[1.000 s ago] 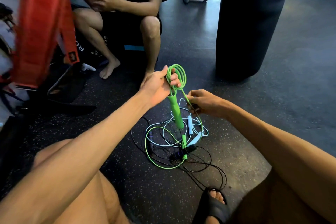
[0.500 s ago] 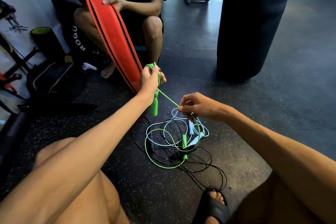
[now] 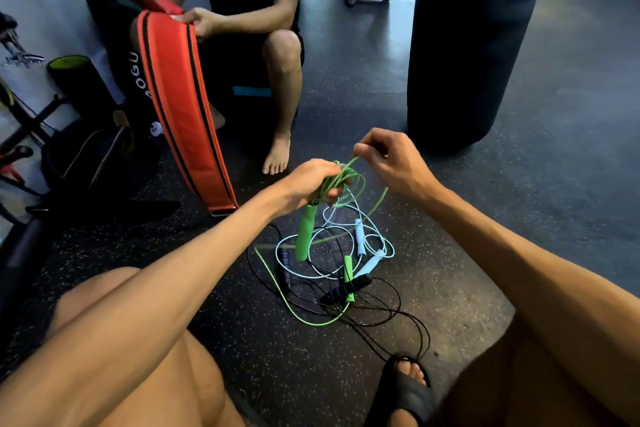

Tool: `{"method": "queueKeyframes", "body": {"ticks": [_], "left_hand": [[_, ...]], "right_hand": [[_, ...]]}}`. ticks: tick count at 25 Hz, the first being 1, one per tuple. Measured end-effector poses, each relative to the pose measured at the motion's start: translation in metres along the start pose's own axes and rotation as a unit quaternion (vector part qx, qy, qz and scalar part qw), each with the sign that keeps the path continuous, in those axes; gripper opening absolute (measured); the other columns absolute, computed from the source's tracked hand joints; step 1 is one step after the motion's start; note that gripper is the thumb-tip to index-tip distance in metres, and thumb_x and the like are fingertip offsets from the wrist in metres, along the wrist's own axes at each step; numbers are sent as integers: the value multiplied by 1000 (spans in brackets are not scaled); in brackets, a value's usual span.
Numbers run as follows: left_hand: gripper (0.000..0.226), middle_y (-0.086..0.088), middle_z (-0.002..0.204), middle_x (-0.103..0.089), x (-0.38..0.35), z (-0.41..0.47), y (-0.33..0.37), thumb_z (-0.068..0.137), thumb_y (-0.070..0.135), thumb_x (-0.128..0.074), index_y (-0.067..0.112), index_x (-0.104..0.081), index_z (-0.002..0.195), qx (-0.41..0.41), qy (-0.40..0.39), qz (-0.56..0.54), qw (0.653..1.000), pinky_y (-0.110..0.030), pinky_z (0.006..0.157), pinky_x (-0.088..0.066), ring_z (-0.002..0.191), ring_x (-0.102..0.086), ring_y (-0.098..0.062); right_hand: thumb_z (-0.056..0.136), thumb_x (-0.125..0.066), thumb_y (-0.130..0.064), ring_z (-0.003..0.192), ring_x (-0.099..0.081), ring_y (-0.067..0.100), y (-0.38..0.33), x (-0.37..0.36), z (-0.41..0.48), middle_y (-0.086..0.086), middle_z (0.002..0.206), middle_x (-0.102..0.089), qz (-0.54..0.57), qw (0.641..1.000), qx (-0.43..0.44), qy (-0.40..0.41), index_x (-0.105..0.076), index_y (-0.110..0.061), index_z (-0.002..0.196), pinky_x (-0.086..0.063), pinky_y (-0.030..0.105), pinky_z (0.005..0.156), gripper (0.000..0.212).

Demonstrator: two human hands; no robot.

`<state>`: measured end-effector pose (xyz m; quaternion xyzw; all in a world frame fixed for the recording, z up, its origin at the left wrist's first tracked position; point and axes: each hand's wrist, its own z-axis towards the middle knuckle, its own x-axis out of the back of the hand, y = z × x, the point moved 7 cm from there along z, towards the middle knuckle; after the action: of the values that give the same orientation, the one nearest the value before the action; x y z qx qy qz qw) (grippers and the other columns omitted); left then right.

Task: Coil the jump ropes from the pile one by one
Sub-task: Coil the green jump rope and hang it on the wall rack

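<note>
A: Since half a second ago the right hand (image 3: pixel 391 163) has come up from low beside the pile to just right of the left hand (image 3: pixel 311 184), carrying a fresh loop of the green rope (image 3: pixel 346 180) with it. The left hand has dropped a little toward the pile.

B: Start at the left. What is the other person doing?

A: Holding a red belt (image 3: pixel 180 107) that hangs to the floor, well left of the fingers. It plays no part here.

B: And the left hand?

A: Its fingers are curled tight around several green loops. One green handle (image 3: pixel 304 236) dangles straight below them.

B: The right hand?

A: Thumb and forefinger are pinched closed on the cord, laying it over the bundle; the other fingers are loosely bent.

B: What remains below?

A: A length of green cord trails from the right fingers down into the pile (image 3: pixel 332 274), where the second green handle (image 3: pixel 348 274) lies among a light blue rope (image 3: pixel 370 246) and a black rope (image 3: pixel 398 315).

B: So where does that leave the job?

A: I judge the first rope partly coiled, with a few wraps left; the other two look untouched.
</note>
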<state>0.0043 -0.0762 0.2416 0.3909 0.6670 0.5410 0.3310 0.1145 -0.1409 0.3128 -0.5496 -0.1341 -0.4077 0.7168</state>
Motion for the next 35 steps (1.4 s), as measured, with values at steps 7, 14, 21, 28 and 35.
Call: {"method": "queueKeyframes", "body": {"ticks": [7,14,21,28,35], "left_hand": [[49,5,42,-25,-19,-11,10,103,37,-29,6,-54,74,33,-100,-64,992,-25,48,-21,41,-14,-11],[36,5,52,-31,-7,-7,29,104,30,-26,9,-47,85,-37,-66,-303,950,-27,58,-35,46,-28,-11],[34,-3,61,-38,50,2,24,107,24,-25,10,-42,81,-107,189,-399,891,-30,65,-40,52,-40,-15],[30,-10,57,-60,78,-4,14,102,23,-41,10,-51,77,-132,371,22,919,-28,52,-44,44,-57,-14],[28,-8,55,-64,43,5,11,98,24,-51,9,-56,75,-99,223,183,952,-23,50,-48,43,-60,-18]], "right_hand": [[95,-62,-26,55,-36,13,24,0,-2,8,61,-45,145,986,-78,-14,-53,-10,77,-30,25,48,25],[100,-49,-10,51,-52,16,45,-36,-17,12,69,-51,226,940,-232,-110,-47,-5,96,-57,31,48,6],[99,-53,-9,55,-64,26,40,-58,-46,23,76,-58,192,907,-256,-276,-49,0,100,-58,40,57,11],[96,-60,-12,50,-51,12,12,-55,-32,9,66,-59,99,954,-103,-264,-61,-3,90,-43,23,48,11],[96,-57,-16,50,-43,6,-5,-26,-12,-3,59,-55,-36,992,39,-117,-69,-15,81,-35,22,51,19]]}}
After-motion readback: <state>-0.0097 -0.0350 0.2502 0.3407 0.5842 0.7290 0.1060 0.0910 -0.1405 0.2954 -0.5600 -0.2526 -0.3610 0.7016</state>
